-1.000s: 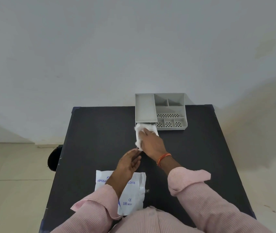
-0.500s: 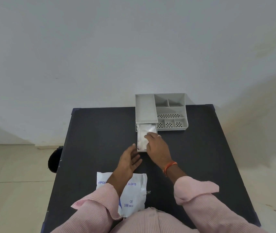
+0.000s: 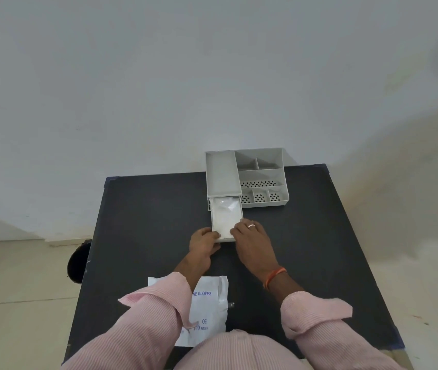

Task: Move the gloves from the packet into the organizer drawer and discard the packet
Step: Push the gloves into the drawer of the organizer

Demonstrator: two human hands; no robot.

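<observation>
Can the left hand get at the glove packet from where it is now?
Probably yes. The left hand rests at the drawer front and grips nothing visibly, and the packet lies flat near the table edge, right under that forearm. Nothing sits on the packet; pulling the hand back should reach it.

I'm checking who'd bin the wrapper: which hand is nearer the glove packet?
Left. The left hand is at the drawer front, straight beyond the packet; the right hand is also there, further right.

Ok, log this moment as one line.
drawer: open, gloves inside | left hand, right hand: at drawer front | packet: on table
</observation>
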